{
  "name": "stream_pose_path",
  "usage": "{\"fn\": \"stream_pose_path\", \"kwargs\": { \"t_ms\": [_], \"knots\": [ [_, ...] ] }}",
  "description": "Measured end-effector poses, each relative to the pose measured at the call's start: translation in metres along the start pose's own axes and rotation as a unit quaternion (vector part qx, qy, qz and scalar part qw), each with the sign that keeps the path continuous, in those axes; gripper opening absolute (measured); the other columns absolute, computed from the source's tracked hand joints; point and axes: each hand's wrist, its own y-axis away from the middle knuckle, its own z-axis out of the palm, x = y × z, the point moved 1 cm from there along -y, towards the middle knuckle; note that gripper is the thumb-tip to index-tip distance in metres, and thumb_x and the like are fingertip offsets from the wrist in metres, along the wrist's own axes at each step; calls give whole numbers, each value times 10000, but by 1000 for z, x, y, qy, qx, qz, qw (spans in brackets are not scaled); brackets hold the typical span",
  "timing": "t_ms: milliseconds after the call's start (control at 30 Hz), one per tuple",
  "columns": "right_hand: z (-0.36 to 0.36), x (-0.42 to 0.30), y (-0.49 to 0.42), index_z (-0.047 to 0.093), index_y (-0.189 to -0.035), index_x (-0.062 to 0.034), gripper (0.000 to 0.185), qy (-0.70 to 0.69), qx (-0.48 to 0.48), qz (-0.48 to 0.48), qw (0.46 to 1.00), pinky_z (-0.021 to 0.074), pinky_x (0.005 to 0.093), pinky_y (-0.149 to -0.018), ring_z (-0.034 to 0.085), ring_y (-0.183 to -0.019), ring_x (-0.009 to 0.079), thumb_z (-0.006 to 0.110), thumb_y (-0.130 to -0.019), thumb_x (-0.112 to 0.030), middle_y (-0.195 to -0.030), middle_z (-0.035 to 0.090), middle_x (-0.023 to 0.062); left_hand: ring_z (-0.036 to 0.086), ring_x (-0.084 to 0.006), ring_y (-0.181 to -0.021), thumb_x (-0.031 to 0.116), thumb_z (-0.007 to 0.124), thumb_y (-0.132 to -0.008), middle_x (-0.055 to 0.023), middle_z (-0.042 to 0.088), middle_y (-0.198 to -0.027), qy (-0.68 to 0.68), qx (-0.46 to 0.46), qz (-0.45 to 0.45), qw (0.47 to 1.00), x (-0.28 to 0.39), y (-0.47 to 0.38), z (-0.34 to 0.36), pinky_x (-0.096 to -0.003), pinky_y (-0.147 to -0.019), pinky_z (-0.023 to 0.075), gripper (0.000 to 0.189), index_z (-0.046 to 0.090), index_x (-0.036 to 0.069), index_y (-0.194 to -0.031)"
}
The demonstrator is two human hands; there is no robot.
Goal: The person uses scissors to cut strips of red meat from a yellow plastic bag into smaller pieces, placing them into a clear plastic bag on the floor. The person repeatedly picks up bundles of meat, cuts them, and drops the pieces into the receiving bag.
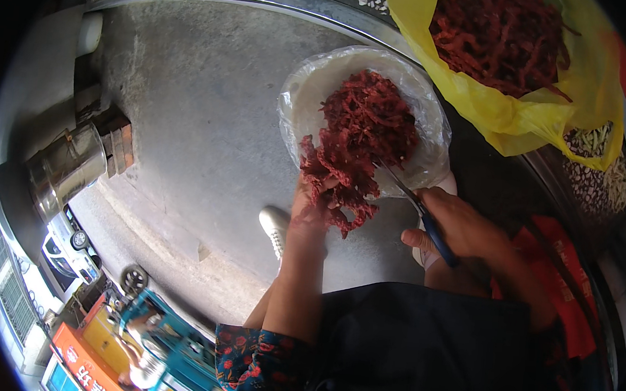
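My left hand [307, 198] holds a clump of wrinkled, dark red dried food strips [343, 170], which partly covers its fingers. In my right hand [453, 222] is a pair of scissors [432, 231] with dark blue handles. The blades point up and left, and their tips reach in among the red strips. Beyond both hands, a round container lined with clear plastic [302, 97] bears a heap of the same red pieces [373, 108]. The held clump overlaps the container's near rim.
A yellow plastic bag [498, 119] at the upper right holds more red strips [499, 44]. A red bag [560, 278] lies right of my right arm. Bricks [119, 142] and a metal drum [67, 165] stand left. Farther off, a person [145, 357] is on a teal three-wheeler [191, 347].
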Motion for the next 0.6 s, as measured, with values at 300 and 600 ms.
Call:
{"fn": "stream_pose_path", "kwargs": {
  "t_ms": [300,600],
  "knots": [
    [-9,-1,-28,496,-956,50,640,2,-2,-51,999,437,446,-739,545,-811,386,642,-820,-559,-877,511,232,593,-255,-1116,105,695,-760,-171,587,-1216,-54,-135,-77,986,3,-8,3,-396,-969,486,634,438,-65,-1313],
    [8,-1,-38,523,-671,5,518,-34,94,-4,995,454,448,-601,595,-623,411,687,-814,-465,-611,559,223,594,-267,-1068,376,695,-681,-166,590,-1188,-141,-139,-126,972,13,-11,-20,-361,-968,452,823,418,-69,-1315]
  ]
}}
